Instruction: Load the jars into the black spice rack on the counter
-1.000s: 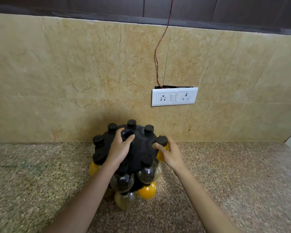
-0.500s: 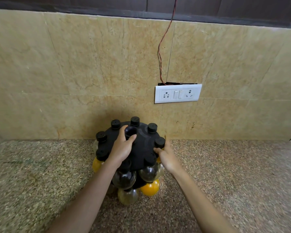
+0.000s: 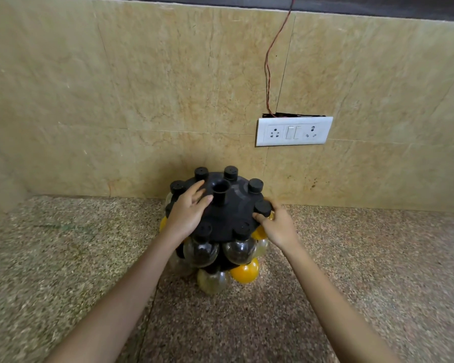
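The black spice rack stands on the speckled counter against the wall, its round top ringed by several black jar caps. Round jars hang below it: clear ones with dark contents at the front, and a yellow one lower down. My left hand lies flat on the rack's top, fingers spread, beside the central black tube. My right hand wraps around a yellow jar at the rack's right edge, just under its black cap; the jar body is mostly hidden.
A beige tiled wall rises right behind the rack. On it, up and to the right, sits a white socket-and-switch plate with a red wire running upward. The granite counter extends to both sides.
My left hand has let go of the central tube and now rests flat beside it. My right hand stays at the yellow jar on the right edge. The view has tilted down slightly.
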